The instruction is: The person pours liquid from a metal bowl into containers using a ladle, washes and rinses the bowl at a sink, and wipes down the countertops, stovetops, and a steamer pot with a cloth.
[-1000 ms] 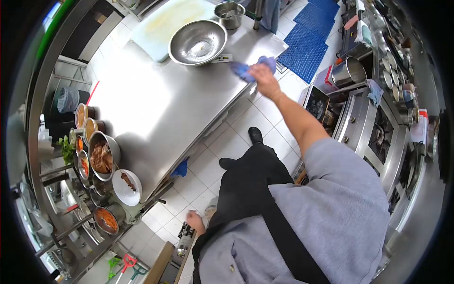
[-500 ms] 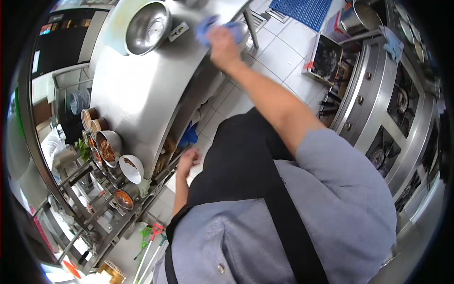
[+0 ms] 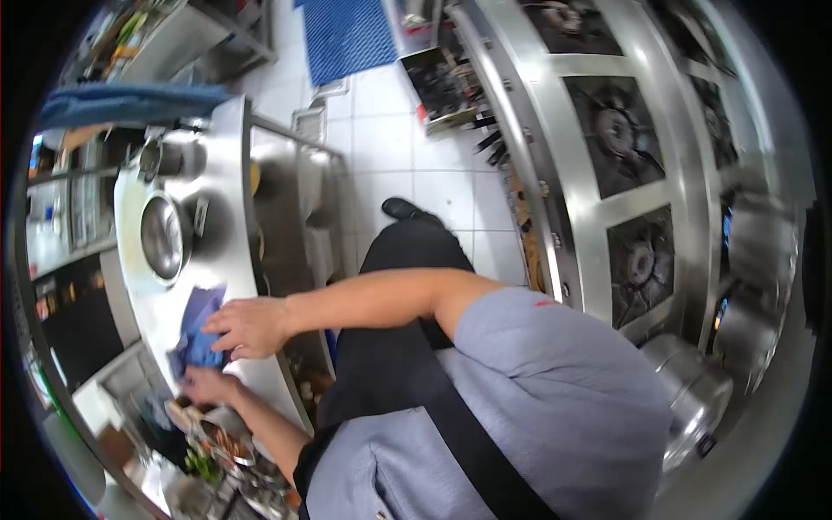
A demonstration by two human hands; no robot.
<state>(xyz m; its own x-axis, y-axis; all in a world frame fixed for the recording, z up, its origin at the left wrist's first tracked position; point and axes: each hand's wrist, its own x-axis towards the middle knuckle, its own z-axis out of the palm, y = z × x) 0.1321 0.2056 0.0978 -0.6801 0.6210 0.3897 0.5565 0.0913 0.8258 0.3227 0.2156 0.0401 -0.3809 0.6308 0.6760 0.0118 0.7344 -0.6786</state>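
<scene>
A blue-purple cloth point(image 3: 198, 334) lies on the steel worktop point(image 3: 260, 374), loosely spread and bunched. My right hand point(image 3: 251, 328) reaches over it from the right, with fingers stretched and apart against its near edge. My left hand point(image 3: 208, 386) is at the cloth's lower end, its fingers curled at the fabric and partly hidden. Beyond the cloth sits a wide steel bowl point(image 3: 165, 238). Beside that bowl is a small white card or packet point(image 3: 201, 217).
A gas range point(image 3: 641, 260) runs along the right, with steel pots point(image 3: 689, 394) by it. An open box point(image 3: 438, 87) stands on the tiled floor near a blue mat point(image 3: 347, 39). Food containers and green herbs point(image 3: 201, 464) are at the lower left.
My right hand has brought the cloth back from the worktop's far end. My left hand has come up from beside my body to the cloth. The view has turned.
</scene>
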